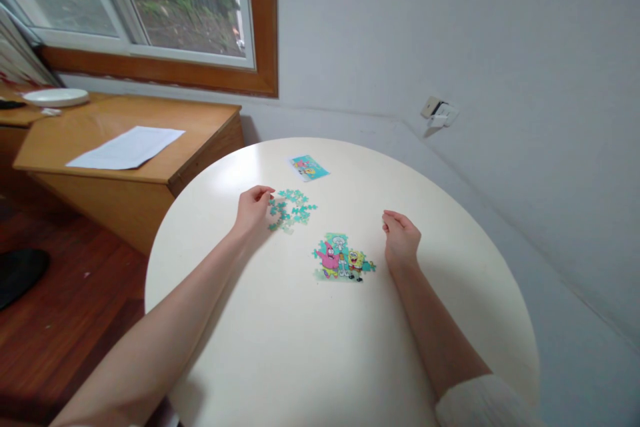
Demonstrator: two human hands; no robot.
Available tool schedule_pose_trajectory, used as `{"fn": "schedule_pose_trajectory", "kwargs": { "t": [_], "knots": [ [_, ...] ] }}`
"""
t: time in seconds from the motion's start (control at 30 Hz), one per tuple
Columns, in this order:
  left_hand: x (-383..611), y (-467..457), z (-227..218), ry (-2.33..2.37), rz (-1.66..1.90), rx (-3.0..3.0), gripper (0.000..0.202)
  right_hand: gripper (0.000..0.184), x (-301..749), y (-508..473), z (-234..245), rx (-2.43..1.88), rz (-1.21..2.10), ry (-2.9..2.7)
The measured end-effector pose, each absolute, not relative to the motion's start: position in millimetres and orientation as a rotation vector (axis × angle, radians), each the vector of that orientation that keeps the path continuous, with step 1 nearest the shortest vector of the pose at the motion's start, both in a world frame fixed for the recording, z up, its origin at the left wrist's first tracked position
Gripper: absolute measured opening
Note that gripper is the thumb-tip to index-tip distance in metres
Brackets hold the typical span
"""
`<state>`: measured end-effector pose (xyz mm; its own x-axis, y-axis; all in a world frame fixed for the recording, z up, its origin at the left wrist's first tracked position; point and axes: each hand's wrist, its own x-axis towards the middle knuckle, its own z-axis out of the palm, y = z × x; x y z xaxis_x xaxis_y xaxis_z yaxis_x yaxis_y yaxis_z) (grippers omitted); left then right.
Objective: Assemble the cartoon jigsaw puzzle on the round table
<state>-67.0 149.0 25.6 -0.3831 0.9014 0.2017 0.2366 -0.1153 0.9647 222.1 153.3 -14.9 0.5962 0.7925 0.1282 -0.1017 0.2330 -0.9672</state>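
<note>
On the round cream table [310,347] lies a partly joined cartoon jigsaw [343,259] with pink, yellow and teal figures. Beyond it to the left is a loose heap of teal puzzle pieces [295,208]. My left hand [253,210] rests at the left edge of that heap, its fingers curled and pinching at a piece. My right hand [401,237] lies on the table just right of the joined jigsaw, fingers loosely curled; whether anything is in them does not show. A small picture card [309,167] lies further back.
A wooden desk [130,147] with a white sheet of paper [126,147] and a white plate [55,97] stands left under the window. A wall socket [439,111] sits on the grey wall. Dark wooden floor lies to the left.
</note>
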Motion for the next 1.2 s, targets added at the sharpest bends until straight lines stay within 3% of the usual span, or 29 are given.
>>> {"fn": "schedule_pose_trajectory", "kwargs": {
  "t": [0.47,0.83,1.2],
  "knots": [
    [-68,151,19,1.636,1.48,1.396,0.023,0.02,223,154,-15,-1.199,0.677,-0.724],
    [-43,130,9,1.601,0.618,2.387,0.047,0.019,222,153,-14,-1.198,0.681,-0.724],
    [-42,130,14,1.656,0.597,2.404,0.034,0.019,222,152,-14,-1.203,0.67,-0.747]
  ]
}}
